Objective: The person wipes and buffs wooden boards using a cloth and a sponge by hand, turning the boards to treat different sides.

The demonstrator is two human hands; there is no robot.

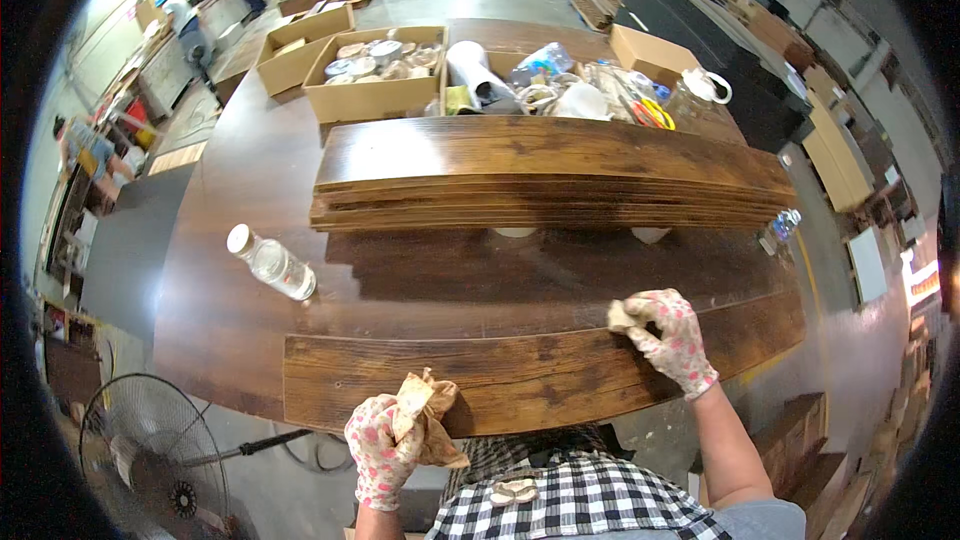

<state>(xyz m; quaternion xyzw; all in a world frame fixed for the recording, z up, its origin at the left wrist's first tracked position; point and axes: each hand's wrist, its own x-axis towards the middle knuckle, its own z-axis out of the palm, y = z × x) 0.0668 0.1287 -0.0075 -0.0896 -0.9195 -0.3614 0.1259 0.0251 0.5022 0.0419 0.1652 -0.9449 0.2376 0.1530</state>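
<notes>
A dark brown wood-grain plank [530, 380] lies along the near edge of the table. My left hand [378, 452], in a white glove with pink spots, is closed around a crumpled brown-stained rag [432, 418] at the plank's near edge. Over the plank's right half, my right hand [674, 338] wears a matching glove. Its fingers pinch a small pale cloth wad [620, 318] near the plank's far edge. Beyond the plank, a clear bottle with a white cap [275, 265] stands at the left.
A stack of similar planks [560, 155] crosses the table's middle. Behind it stand a cardboard box of round containers [375, 90] and assorted supplies. A small clear bottle [782, 228] stands far right. A black fan [160, 455] is at the lower left. Several people work in the distance.
</notes>
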